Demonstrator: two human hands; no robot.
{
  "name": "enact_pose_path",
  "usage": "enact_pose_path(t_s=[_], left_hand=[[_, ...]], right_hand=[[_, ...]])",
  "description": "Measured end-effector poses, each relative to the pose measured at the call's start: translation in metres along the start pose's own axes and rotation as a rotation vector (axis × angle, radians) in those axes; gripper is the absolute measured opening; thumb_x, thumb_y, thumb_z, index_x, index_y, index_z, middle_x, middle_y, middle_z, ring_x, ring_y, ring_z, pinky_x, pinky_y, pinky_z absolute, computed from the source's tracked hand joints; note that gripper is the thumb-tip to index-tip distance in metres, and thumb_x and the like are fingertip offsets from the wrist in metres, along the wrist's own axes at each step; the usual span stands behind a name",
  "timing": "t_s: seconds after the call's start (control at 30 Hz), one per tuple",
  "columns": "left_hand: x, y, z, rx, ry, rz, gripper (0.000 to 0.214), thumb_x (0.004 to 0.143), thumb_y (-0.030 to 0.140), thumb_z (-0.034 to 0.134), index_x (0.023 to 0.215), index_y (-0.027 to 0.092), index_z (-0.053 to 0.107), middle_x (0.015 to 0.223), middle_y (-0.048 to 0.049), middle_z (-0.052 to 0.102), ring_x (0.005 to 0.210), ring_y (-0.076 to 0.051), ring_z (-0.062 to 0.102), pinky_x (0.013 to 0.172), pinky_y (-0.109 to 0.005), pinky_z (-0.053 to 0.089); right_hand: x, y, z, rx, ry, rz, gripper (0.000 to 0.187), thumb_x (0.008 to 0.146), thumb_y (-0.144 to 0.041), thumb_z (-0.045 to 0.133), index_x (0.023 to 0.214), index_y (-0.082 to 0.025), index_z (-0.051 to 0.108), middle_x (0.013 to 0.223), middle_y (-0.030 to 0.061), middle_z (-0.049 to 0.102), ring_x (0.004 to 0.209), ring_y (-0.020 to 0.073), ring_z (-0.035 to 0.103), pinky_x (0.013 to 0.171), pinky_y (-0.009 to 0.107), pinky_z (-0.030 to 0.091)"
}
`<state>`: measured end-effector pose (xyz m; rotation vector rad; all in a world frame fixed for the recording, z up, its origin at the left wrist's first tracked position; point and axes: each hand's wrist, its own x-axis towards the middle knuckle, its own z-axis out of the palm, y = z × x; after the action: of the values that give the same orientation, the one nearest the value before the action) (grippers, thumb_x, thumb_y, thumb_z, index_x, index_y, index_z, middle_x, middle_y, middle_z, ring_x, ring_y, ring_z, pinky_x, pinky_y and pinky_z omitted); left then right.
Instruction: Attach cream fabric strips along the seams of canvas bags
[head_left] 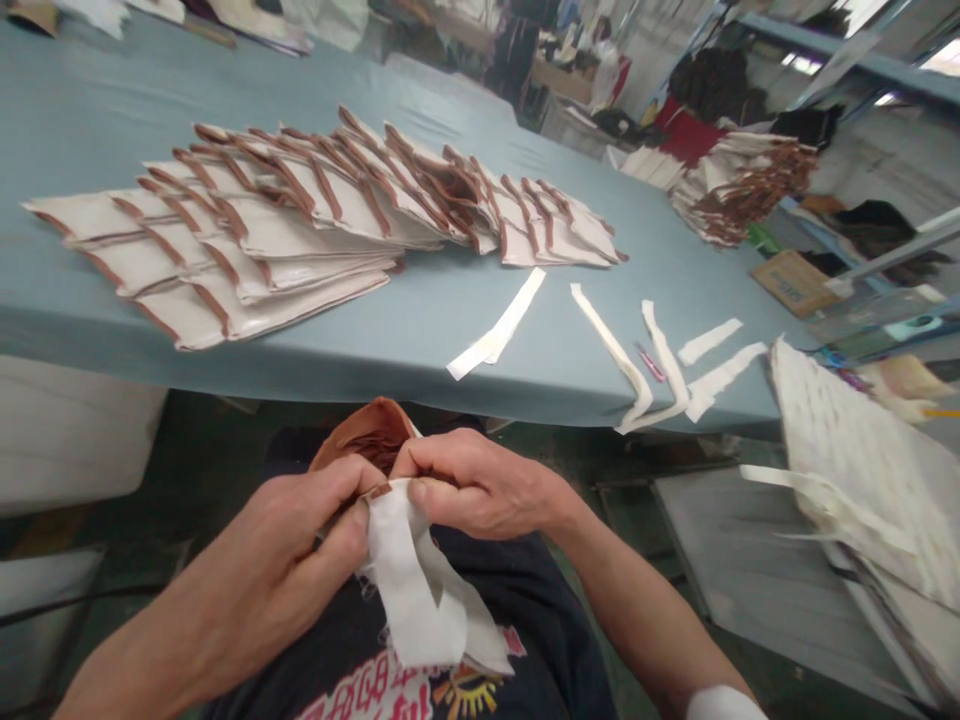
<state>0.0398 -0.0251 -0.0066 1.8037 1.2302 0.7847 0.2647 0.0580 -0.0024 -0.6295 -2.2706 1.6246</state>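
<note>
Pale blue covering on the table (420, 335). Overlapping rows of off-white fabric pieces with brown edging (322, 240) spread from its left end past the middle, set back from the near edge. Between them and the near edge, toward the right corner: a folded white strip (504, 325), several loose cream strips (609, 342) and a small purplish item (650, 363), identity unclear. Heap of brown-edged pieces (739, 185) near the far right corner; cardboard box (793, 283) by the right edge. Pale slanted panel (862, 440) adjoins the near right corner.

Work in hand: white cloth strip (412, 595) and orange-brown fabric piece (352, 437), held off the table, short of its near edge, before the dark printed shirt (555, 600). Strip hangs below the fingers; brown piece shows behind them, partly hidden.

Left hand (326, 530): thumb and forefinger pressed together on a small brown edge beside the strip's top. Right hand (476, 485): fingers curled, pinching the strip's upper end, fingertips near the left's.
</note>
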Motion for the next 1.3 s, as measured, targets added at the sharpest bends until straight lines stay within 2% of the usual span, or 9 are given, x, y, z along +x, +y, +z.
enact_pose_path(t_s=[0.13,0.33,0.5,0.63,0.8,0.93,1.03,1.17,1.3], left_hand=[[0.000,0.006,-0.001,0.018,0.026,0.021,0.024,0.106,0.034,0.056,0.088,0.027,0.072,0.070,0.0080,0.076,0.056,-0.013,0.069,0.054,-0.018,0.048],[0.006,0.018,-0.001,0.119,0.160,0.079,0.014,0.098,0.024,0.059,0.090,0.029,0.069,0.067,0.0128,0.075,0.049,-0.008,0.069,0.049,-0.012,0.047],[0.009,0.018,0.003,0.186,0.199,0.180,0.016,0.096,0.018,0.056,0.092,0.029,0.068,0.069,0.0124,0.073,0.049,-0.007,0.069,0.050,-0.010,0.049],[0.004,0.002,0.009,0.304,0.252,0.286,0.020,0.101,0.016,0.054,0.106,0.029,0.067,0.079,0.0085,0.078,0.059,-0.010,0.075,0.059,-0.014,0.055],[-0.001,-0.025,0.015,0.275,0.156,0.429,0.027,0.105,0.009,0.054,0.123,0.024,0.068,0.098,-0.0026,0.082,0.080,-0.015,0.079,0.079,-0.024,0.063],[0.003,-0.034,0.016,0.300,0.171,0.544,0.034,0.104,0.005,0.057,0.131,0.025,0.065,0.106,-0.0051,0.083,0.087,-0.016,0.081,0.079,-0.023,0.064],[0.005,-0.031,0.019,0.352,0.212,0.503,0.027,0.105,0.008,0.055,0.122,0.025,0.065,0.099,-0.0027,0.083,0.082,-0.016,0.082,0.076,-0.022,0.064],[0.001,-0.025,0.021,0.375,0.310,0.376,0.021,0.103,0.014,0.054,0.115,0.028,0.066,0.091,0.0019,0.084,0.071,-0.016,0.081,0.069,-0.022,0.063],[-0.003,-0.014,0.012,0.252,0.220,0.220,0.015,0.100,0.025,0.060,0.110,0.029,0.070,0.087,0.0042,0.082,0.068,-0.016,0.078,0.065,-0.020,0.059]], right_hand=[[0.000,-0.021,-0.010,-0.235,0.039,0.059,0.012,0.090,-0.032,0.061,0.086,-0.021,0.059,0.076,-0.0041,0.057,0.068,0.0126,0.048,0.069,0.028,0.034],[0.006,-0.038,-0.012,-0.328,-0.004,0.133,0.021,0.084,-0.027,0.063,0.071,-0.022,0.048,0.065,-0.0077,0.040,0.061,0.0109,0.036,0.064,0.029,0.026],[0.003,-0.023,-0.006,-0.114,0.045,0.118,0.017,0.086,-0.030,0.061,0.074,-0.022,0.053,0.067,-0.0072,0.044,0.063,0.0106,0.040,0.064,0.028,0.029],[0.000,-0.009,0.005,0.176,0.109,0.132,0.014,0.084,-0.031,0.063,0.077,-0.021,0.058,0.070,-0.0066,0.049,0.065,0.0104,0.041,0.064,0.026,0.034],[0.001,0.006,0.022,0.602,0.157,0.235,0.020,0.074,-0.038,0.068,0.076,-0.021,0.058,0.067,-0.0068,0.050,0.061,0.0099,0.040,0.057,0.025,0.033],[0.003,0.011,0.024,0.667,0.189,0.245,0.022,0.072,-0.041,0.067,0.074,-0.019,0.061,0.064,-0.0058,0.051,0.058,0.0096,0.039,0.054,0.024,0.030],[0.006,0.009,0.020,0.643,0.211,0.270,0.022,0.072,-0.041,0.065,0.071,-0.020,0.061,0.061,-0.0067,0.050,0.056,0.0089,0.037,0.053,0.024,0.029],[0.006,-0.001,0.014,0.578,0.156,0.264,0.016,0.071,-0.034,0.065,0.071,-0.020,0.059,0.062,-0.0074,0.049,0.057,0.0085,0.037,0.053,0.022,0.031],[-0.002,-0.008,0.010,0.429,0.187,0.189,0.006,0.073,-0.026,0.060,0.074,-0.020,0.059,0.067,-0.0065,0.053,0.060,0.0087,0.042,0.056,0.022,0.036]])
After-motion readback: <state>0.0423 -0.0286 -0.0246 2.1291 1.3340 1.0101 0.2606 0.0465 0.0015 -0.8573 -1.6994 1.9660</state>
